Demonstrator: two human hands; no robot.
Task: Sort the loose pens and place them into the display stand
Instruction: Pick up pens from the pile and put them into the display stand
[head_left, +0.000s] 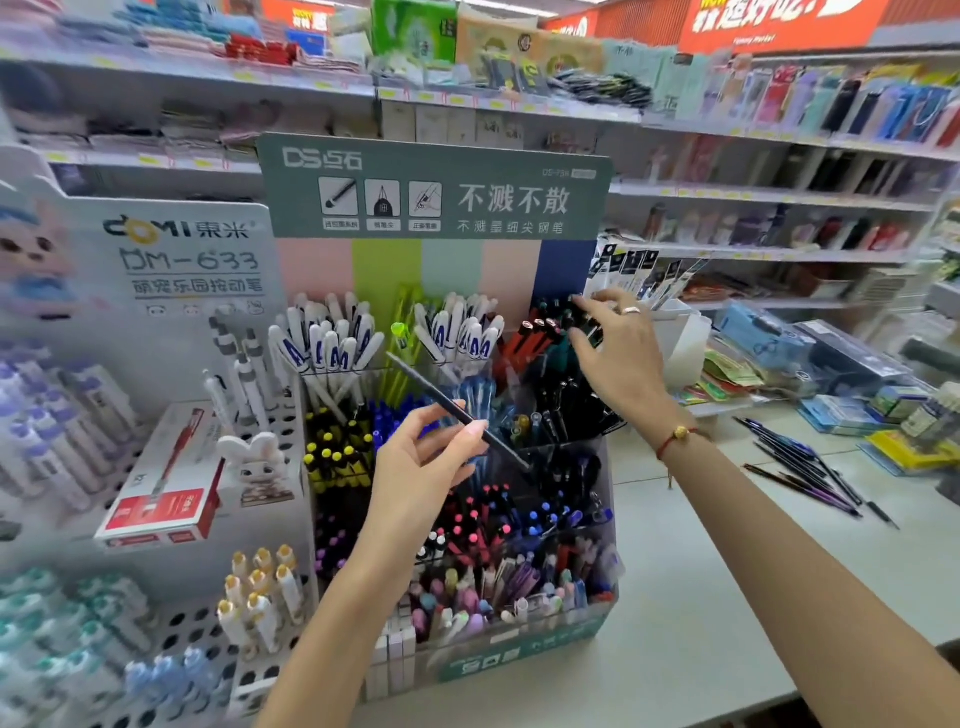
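Sorting looks well underway but unfinished. Low in the frame, the display stand (524, 652) already has packed compartments. At centre, the left hand (415, 462) pinches one dark pen (452, 408) above the stand, not yet slotted. Further back, the right hand (615, 353) curls around dark pens (584, 319) at the top-right compartment. Loose pens (810, 473) still wait at right on the counter (701, 597).

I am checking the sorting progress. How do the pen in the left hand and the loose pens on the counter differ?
The thin dark pen is single, pinched aloft by the left hand; the loose dark pens lie grouped, untouched, on the white counter. Both are slim and dark.
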